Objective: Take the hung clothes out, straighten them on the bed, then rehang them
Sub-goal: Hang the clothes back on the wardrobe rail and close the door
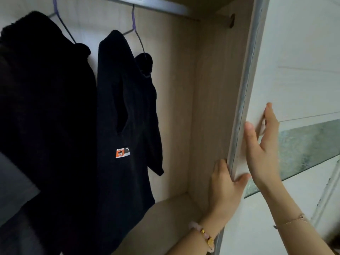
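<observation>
Hung clothes [110, 107], two items, both inside the pale wood-grain wardrobe [211, 107], neither taken out yet

Item 1: black top with a small orange-and-white patch [127, 129] low on its front. It hangs on a thin purple wire hanger [137, 37] from the grey metal rail [147, 3], one sleeve dangling on the side nearer the opening.

Item 2: black fleecy garment [46, 89], just beside item 1 and deeper into the wardrobe, on a second purple wire hanger [60, 21].

Access: white sliding door panel [294, 70] with a greenish frosted glass strip [309, 144], drawn clear of the hanging space.

Left hand [226, 183], pink bead bracelet at the wrist: wrapped round the door's leading edge, thumb on the front face and fingers tucked behind, which gives purchase for sliding.

Right hand [263, 150], fine chain at the wrist: flat and spread against the door face, fingers straight, holding nothing, apparently there to steady or push the panel.

Stage, judged: door handling only, since both hands are on the door and well apart from the garments. Bed not in view
</observation>
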A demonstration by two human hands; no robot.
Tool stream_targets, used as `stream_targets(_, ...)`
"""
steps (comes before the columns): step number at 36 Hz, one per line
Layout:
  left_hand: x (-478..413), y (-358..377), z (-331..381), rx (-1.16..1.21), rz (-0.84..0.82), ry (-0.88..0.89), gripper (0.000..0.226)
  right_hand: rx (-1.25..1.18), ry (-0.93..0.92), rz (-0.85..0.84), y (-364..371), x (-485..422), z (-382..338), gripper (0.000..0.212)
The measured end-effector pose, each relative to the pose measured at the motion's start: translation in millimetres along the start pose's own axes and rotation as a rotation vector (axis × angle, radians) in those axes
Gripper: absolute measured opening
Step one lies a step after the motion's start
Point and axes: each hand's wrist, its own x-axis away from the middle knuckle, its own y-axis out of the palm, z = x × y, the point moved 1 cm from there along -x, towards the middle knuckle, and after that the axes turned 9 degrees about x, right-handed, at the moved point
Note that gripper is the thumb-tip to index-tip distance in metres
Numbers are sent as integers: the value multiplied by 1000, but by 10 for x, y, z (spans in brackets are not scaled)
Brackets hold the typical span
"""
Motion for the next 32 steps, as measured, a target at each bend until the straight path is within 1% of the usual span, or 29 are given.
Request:
stream_targets(10, 149, -298, 39, 25, 8, -60, 83, -21, 2, -4, 145, 209, -232, 60)
stream_targets(16, 396, -708, 60, 56, 62, -43, 79, -12, -29, -25, 379, 462, -547, 61)
stream_targets(20, 639, -1096, 62, 45, 103, -44, 83, -18, -73, -63, 554, 702, -831, 62)
stream_targets(23, 829, -1429, 100, 50, 153, -55, 75, -55, -108, -90, 695, 895, -1094, 58)
stream_targets(25, 935, -1656, 126, 41, 173, -76, 75, -63, -135, -113, 794, 1027, -1267, 58)
stream_targets(26, 999, -1771, 137, 45, 189, -95, 69, -66, -146, -128, 850, 1094, -1352, 59)
stream_targets(28, 1123, -1987, 135, 45, 243, -129, 49, -74, -166, -151, 966, 1228, -1511, 60)
stream_targets(29, 1187, -2084, 139, 34, 280, -135, 48, -73, -185, -155, 1031, 1293, -1588, 59)
stream_targets(30, 1247, -2172, 138, 21, 319, -138, 53, -63, -212, -152, 1095, 1354, -1663, 57)
stream_targets(32, 1359, -2341, 142, 0, 420, -140, 78, -33, -276, -136, 1231, 1470, -1809, 54)
